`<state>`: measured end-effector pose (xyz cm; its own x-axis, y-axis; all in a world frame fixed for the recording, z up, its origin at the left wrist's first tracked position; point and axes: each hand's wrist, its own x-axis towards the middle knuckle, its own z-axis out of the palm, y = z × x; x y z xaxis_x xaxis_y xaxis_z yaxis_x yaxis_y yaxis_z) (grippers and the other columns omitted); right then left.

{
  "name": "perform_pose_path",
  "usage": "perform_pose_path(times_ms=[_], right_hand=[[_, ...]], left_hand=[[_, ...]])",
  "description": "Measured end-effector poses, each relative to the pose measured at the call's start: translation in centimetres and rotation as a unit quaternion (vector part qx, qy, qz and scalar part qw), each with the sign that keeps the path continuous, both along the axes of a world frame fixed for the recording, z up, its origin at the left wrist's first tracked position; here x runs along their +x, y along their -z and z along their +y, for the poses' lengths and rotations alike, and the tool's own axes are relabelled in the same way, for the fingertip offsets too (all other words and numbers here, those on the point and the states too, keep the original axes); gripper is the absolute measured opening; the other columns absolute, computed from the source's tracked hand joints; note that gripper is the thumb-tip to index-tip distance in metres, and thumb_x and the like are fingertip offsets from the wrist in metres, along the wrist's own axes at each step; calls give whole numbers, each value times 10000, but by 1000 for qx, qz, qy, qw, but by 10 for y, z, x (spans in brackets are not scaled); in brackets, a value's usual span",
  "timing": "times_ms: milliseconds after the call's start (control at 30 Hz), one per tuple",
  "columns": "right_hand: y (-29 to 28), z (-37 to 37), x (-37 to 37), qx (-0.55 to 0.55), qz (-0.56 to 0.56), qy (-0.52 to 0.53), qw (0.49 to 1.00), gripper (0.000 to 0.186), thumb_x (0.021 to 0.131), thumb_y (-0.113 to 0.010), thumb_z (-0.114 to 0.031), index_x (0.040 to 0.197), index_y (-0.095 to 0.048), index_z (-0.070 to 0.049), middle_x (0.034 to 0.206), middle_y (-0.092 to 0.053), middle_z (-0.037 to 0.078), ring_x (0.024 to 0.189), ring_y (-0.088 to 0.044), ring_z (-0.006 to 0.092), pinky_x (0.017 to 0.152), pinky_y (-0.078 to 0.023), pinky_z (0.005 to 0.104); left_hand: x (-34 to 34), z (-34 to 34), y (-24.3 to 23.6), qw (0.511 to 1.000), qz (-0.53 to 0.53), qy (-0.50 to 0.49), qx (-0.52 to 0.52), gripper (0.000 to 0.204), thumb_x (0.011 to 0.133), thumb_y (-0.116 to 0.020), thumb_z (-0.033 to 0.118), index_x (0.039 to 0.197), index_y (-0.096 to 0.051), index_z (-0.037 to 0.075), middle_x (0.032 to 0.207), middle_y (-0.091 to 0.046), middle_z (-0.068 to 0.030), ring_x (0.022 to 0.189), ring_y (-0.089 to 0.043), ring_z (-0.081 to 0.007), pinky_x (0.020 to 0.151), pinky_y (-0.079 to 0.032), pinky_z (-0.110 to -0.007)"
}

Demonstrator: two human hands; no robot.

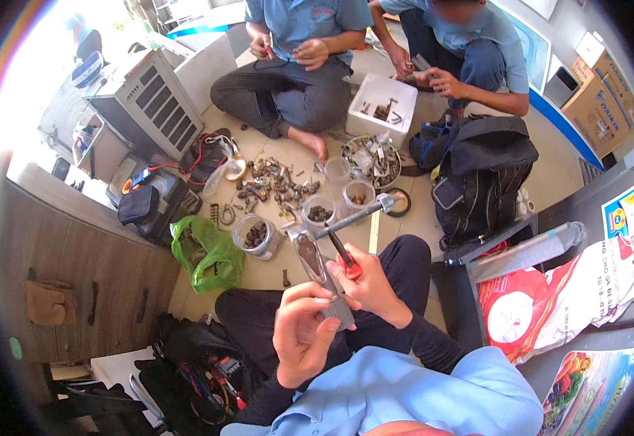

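My left hand (304, 330) is closed round a grey metal piece (308, 254) with a ribbed lower end and a hollow, brownish upper part; its kind I cannot make out. My right hand (375, 287) grips a red-handled tool (352, 270) whose dark, narrow tip points up beside the grey piece. Just beyond them a long grey rod (353, 216) with a nut-like end slants to the upper right; whether it joins the grey piece I cannot tell. On the floor ahead lie many small metal parts (273, 182), near clear tubs (257, 236) of dark pieces.
Two people in blue shirts sit opposite, a white foam box (381, 109) between them. A black backpack (484, 174) stands at the right, near a red-and-white sack (527, 312). A green plastic bag (206, 254) lies at the left, before wooden drawers (106, 291). An open tool bag (208, 378) is beside me.
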<state>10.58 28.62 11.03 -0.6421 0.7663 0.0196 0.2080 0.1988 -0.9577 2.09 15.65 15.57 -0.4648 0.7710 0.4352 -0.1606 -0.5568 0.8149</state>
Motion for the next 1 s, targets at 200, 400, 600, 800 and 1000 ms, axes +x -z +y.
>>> perform_pose_path(times_ms=[200, 400, 600, 800, 1000], right_hand=[[-8, 1, -4, 37, 3, 23, 999, 151, 909, -645, -112, 882, -535, -12, 602, -546, 119, 533, -528, 191, 528, -401, 343], [-8, -8, 0, 61, -13, -18, 998, 186, 801, -664, -37, 938, -545, 5, 786, -622, 199, 739, -637, 399, 634, -485, 404], [5, -15, 1, 92, 11, -21, 996, 235, 773, -673, -28, 979, -570, 17, 832, -624, 207, 809, -628, 410, 702, -496, 435], [4, -7, 5, 123, -9, -3, 992, 234, 758, -670, -28, 959, -556, 13, 850, -611, 199, 851, -611, 411, 719, -485, 443], [6, -8, 10, 125, -7, 19, 992, 210, 767, -658, -31, 939, -544, 3, 829, -603, 214, 817, -611, 424, 684, -474, 462]], left_hand=[[-8, -10, 3, 935, -319, 76, -138, 795, 802, -724, -46, 1405, -239, 131, 1228, -500, -227, 982, -653, -372, 747, -594, -425], [-47, -26, 46, 787, -408, 441, -139, 821, 764, -825, 253, 1375, -417, -113, 1072, -638, -233, 792, -594, -210, 581, -411, -277], [-44, -27, 48, 735, -407, 537, -72, 373, 811, -773, 311, 884, -569, 8, 678, -556, -58, 640, -422, -132, 476, -287, -242], [-30, -28, 11, 848, -324, 313, -280, 326, 903, -648, 224, 685, -440, 99, 513, -369, 16, 478, -320, -87, 424, -239, -242], [-22, -22, 24, 898, 21, -64, -435, 216, 872, -713, 148, 777, -585, 2, 599, -548, -3, 515, -492, -86, 487, -380, -261]])
